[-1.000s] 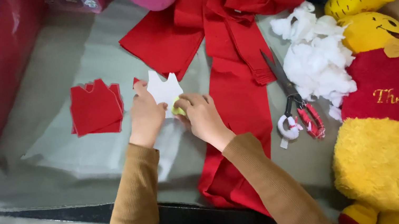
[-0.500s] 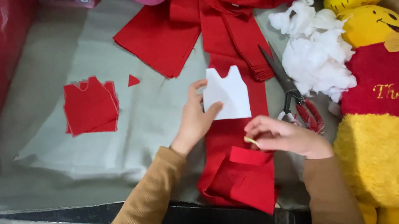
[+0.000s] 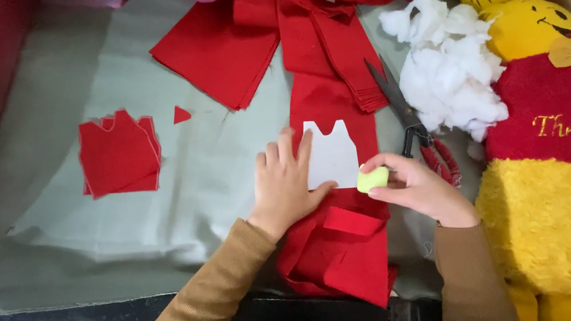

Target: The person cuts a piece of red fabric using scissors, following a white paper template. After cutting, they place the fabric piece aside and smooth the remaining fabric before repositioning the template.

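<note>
— Where are the two hands?

— Both sit just below the middle of the frame. The left hand (image 3: pixel 287 183) lies palm down, fingers spread and flat, its fingertips pressing the lower left edge of a white paper pattern (image 3: pixel 331 154). It grips nothing. The forearm, in a tan sleeve, runs down to the lower left.

— And the pattern itself?

— It lies on a long strip of red fabric (image 3: pixel 322 101) that runs from the top of the frame down the centre to a folded heap at the tabletop's near edge.

— The right hand?

— The right hand (image 3: pixel 416 189) comes in from the lower right, wrist bent inward, fingers closed around a small yellow-green piece of chalk (image 3: pixel 372 179). The chalk touches the pattern's lower right corner.

— What lies round about?

— Scissors (image 3: pixel 414 128) with red handles rest just right of the strip, near the right hand. Beyond them is a heap of white stuffing (image 3: pixel 446 58), and at the right edge a yellow plush toy in a red shirt (image 3: pixel 553 164). At centre left, well apart from the hands, a stack of cut red pieces (image 3: pixel 118 154) lies on the grey cloth (image 3: pixel 82 223) covering the tabletop.
</note>
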